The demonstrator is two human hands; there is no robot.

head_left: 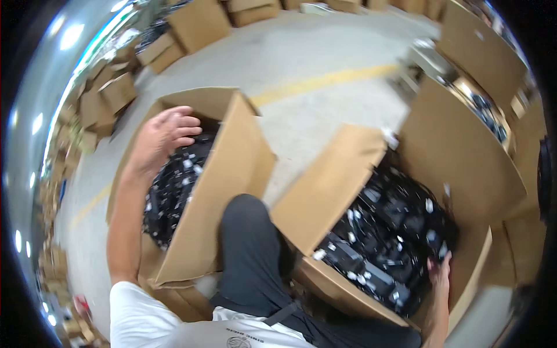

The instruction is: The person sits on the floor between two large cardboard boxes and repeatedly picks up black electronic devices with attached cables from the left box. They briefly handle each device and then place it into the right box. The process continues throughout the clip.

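– Where is the left hand?
– It is above the left carton, near the far edge; its fingers are loosely bent and released, over black items with white bits.
– And the right hand?
– Inside the right carton, at the right edge, beside a black pile. I cannot tell if it grasps something (it is blurred there).
– Between these 2 cartons?
– A knee.
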